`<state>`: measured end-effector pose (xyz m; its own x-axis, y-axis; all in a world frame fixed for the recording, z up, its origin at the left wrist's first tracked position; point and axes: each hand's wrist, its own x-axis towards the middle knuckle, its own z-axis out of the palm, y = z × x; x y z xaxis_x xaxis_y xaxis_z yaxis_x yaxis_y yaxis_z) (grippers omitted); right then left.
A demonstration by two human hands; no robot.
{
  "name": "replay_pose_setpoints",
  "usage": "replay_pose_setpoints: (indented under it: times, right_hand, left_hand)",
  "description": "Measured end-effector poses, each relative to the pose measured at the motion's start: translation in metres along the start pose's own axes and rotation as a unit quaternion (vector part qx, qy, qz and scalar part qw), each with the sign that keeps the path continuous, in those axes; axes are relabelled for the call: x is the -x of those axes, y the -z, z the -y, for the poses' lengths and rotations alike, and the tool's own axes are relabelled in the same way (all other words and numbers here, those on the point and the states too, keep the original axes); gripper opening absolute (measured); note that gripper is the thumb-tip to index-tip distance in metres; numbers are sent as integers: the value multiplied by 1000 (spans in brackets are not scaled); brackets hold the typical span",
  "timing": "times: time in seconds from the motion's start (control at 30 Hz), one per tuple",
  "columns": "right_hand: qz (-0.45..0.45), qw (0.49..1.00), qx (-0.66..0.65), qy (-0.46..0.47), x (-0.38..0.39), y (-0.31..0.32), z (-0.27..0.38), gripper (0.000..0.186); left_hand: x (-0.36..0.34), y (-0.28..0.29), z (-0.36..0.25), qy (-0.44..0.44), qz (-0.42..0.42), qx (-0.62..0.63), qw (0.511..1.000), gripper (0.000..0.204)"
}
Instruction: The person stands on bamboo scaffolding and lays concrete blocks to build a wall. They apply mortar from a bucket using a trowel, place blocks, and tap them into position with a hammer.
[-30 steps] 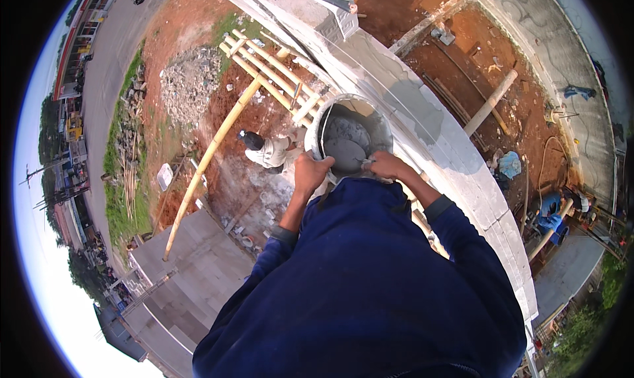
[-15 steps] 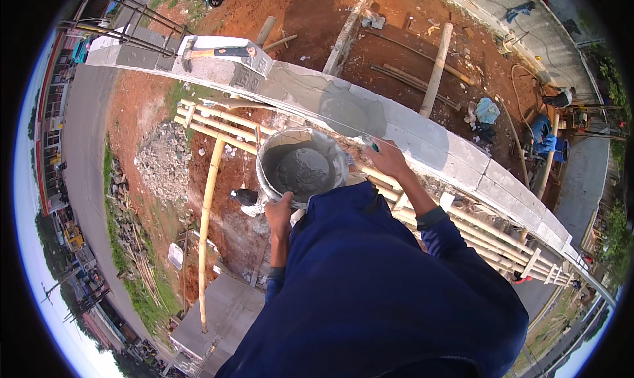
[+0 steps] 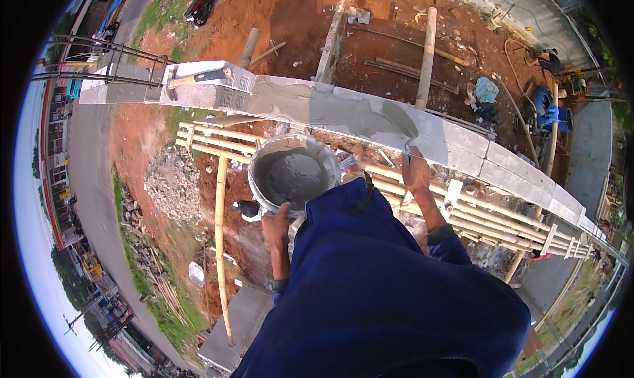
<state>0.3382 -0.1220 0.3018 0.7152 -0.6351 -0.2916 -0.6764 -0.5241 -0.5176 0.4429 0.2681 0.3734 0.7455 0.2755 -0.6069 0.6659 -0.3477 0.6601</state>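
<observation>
My left hand (image 3: 276,225) is closed on the near rim of a bucket (image 3: 261,194) half full of wet grey mortar (image 3: 292,175). My right hand (image 3: 415,172) grips the handle of a trowel (image 3: 400,119), just past the near side of a block wall (image 3: 465,145). The trowel's blade is on or just above the wall top; I cannot tell whether it touches. Left of it, wet mortar (image 3: 317,107) lies in a band along the blocks. A hammer (image 3: 201,76) with an orange and black handle rests on a raised block (image 3: 223,99) farther left.
Bamboo poles (image 3: 482,209) run along the near side of the wall, and an upright pole (image 3: 220,246) stands left of me. Steel bars (image 3: 125,47) stick out at the wall's left end. Red soil with loose poles (image 3: 428,61) lies beyond the wall. A rubble heap (image 3: 173,183) sits lower left.
My right hand and the trowel have moved right along the wall top. Mortar now shows as a longer band behind the blade. My left hand keeps its hold on the bucket.
</observation>
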Motion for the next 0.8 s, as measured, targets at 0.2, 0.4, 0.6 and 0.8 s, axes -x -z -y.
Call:
replay_pose_setpoints:
  times: [0.2, 0.4, 0.6, 0.8]
  right_hand:
    - [152, 717, -595, -330, 2, -37, 53, 34]
    - [252, 655, -644, -304, -38, -106, 143, 41]
    - [275, 685, -616, -276, -73, -155, 242, 42]
    - [326, 797, -489, -143, -104, -204, 314, 41]
  left_hand:
    - [0, 4, -3, -4, -3, -10, 1000, 38]
    - [-34, 31, 22, 5, 30, 30, 999, 34]
    - [-58, 60, 28, -7, 18, 6, 1000, 34]
    - [-80, 70, 47, -50, -5, -120, 991, 52]
